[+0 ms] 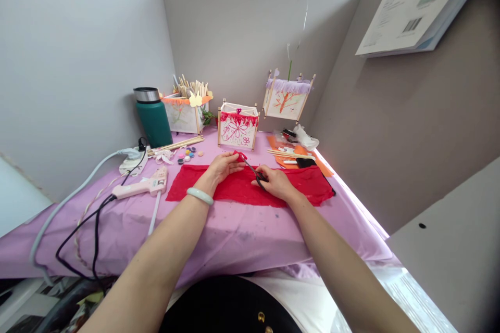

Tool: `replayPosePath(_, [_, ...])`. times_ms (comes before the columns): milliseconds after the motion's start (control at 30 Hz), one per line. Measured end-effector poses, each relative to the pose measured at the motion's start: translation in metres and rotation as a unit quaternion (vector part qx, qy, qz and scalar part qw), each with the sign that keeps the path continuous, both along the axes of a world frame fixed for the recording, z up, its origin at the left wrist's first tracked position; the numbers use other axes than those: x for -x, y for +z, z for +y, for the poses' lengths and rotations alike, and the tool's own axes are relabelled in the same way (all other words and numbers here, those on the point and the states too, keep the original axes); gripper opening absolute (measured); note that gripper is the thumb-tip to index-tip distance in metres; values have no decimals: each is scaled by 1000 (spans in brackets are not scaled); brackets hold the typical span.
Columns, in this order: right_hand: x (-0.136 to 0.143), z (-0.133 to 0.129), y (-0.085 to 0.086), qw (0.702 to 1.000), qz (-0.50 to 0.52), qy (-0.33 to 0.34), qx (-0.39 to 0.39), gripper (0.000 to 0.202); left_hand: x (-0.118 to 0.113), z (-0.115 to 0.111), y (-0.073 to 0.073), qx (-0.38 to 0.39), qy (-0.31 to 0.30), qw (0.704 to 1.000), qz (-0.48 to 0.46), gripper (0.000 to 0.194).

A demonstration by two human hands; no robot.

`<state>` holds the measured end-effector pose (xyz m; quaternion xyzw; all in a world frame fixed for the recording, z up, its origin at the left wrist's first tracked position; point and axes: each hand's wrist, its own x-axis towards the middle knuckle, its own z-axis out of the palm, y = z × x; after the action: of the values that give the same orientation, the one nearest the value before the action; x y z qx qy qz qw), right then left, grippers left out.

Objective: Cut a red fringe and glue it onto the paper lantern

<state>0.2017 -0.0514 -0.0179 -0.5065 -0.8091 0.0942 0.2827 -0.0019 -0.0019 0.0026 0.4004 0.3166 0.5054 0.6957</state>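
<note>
A small red piece (240, 156) is pinched in my left hand (226, 166), above the back edge of a long red cloth (246, 190). My right hand (273, 182) is closed on the handles of black scissors (261, 176), whose blades point up and left to the red piece. The long cloth lies spread across the purple table cover under both hands. Just behind my hands stands a white lantern (238, 127) with red fringe and a drawn flower. A pale bangle (200, 196) is on my left wrist.
At the left are a pink glue gun (146, 185), cables, a power strip (134, 160) and a green bottle (154, 119). Colored caps (187, 154) lie behind the cloth. A box of sticks (183, 114) stands behind; a purple-fringed lantern (288, 99) hangs at the right.
</note>
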Motion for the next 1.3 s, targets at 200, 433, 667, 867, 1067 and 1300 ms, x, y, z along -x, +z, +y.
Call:
replayPosePath(200, [0,1,0,1000,-6,1,2,32,0,0,0,0,-2,1000,0,9])
replayPosePath(433, [0,1,0,1000,-5,3,3,30,0,0,0,3,0,1000,0,10])
replayPosePath(667, [0,0,2,1000,-9,-2,2,30,0,1,0,1,1,1000,4,10])
replayPosePath(867, [0,0,1,1000,-7,0,6,32,0,0,1,3,4,1000,4,11])
replayPosePath(1067, [0,0,1,1000,-7,3,5,31,-1,0,1,3,3,1000,6,11])
replayPosePath(1300, [1,-1,3,1000,-9,1,6,28,0,1,0,-1,0,1000,6,10])
